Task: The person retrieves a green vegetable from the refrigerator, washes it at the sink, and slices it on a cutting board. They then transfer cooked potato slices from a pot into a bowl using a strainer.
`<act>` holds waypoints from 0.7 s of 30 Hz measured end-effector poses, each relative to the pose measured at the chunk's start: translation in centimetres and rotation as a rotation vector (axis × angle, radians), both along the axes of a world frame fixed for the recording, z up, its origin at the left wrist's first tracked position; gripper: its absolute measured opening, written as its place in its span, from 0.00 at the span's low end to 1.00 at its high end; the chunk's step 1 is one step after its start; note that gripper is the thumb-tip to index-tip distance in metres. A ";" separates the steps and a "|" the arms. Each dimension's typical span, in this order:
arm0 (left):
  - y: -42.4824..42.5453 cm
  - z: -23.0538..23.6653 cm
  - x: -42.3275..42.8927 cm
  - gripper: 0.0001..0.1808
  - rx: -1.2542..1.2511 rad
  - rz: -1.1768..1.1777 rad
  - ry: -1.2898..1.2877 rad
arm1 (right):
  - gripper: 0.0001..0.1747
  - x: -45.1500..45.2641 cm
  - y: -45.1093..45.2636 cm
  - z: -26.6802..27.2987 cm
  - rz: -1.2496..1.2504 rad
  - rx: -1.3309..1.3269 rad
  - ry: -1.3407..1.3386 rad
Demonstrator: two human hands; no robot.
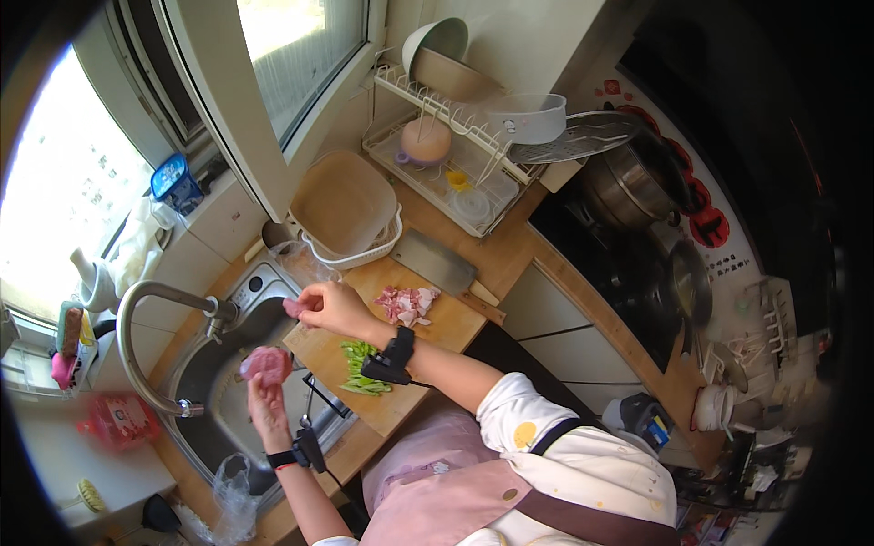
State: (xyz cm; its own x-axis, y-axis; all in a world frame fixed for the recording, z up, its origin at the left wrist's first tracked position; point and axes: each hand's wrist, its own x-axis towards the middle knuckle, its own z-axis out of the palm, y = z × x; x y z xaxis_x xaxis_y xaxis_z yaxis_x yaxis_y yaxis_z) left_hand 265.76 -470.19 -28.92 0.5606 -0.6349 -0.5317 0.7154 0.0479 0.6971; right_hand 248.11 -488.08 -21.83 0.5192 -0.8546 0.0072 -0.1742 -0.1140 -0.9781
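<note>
My left hand (268, 409) holds up a round piece of raw meat (266, 366) over the steel sink (235, 437). A small piece of raw meat (293, 308) is pinched between the thumb and fingers of my right hand (334, 307), above the sink-side end of the wooden cutting board (416, 396). On the board lie a pile of chopped pale and pink meat (407, 304) and a pile of cut green vegetable (360, 368), partly hidden by my right wrist device. A cleaver (437, 263) rests at the board's far edge.
A curved faucet (130, 327) arches over the sink. Beyond the board stand a white basket with a tan basin (345, 198) and a dish rack (444, 198). A clear plastic bag (235, 498) lies at the sink's near left. Pots (625, 184) stand on the black stove at right.
</note>
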 end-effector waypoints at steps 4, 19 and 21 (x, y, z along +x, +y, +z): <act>-3.8 2.1 -3.5 0.12 -0.071 -0.143 0.015 | 0.12 -1.1 -0.2 2.8 0.146 -0.251 -0.054; -11.7 10.7 -17.6 0.16 -0.239 -0.612 -0.071 | 0.18 -16.6 -2.7 5.6 0.044 0.327 -0.266; -12.7 10.9 -20.4 0.15 -0.239 -0.620 -0.009 | 0.16 -18.7 -3.4 6.4 -0.021 0.249 -0.170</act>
State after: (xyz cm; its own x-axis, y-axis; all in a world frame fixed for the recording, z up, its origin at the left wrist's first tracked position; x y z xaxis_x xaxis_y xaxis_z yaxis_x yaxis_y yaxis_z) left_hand 245.35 -482.91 -18.03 0.0575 -0.9411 -0.3332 0.6541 -0.2166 0.7247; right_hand 229.39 -491.51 -15.45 0.5107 -0.8516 -0.1182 -0.0051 0.1344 -0.9909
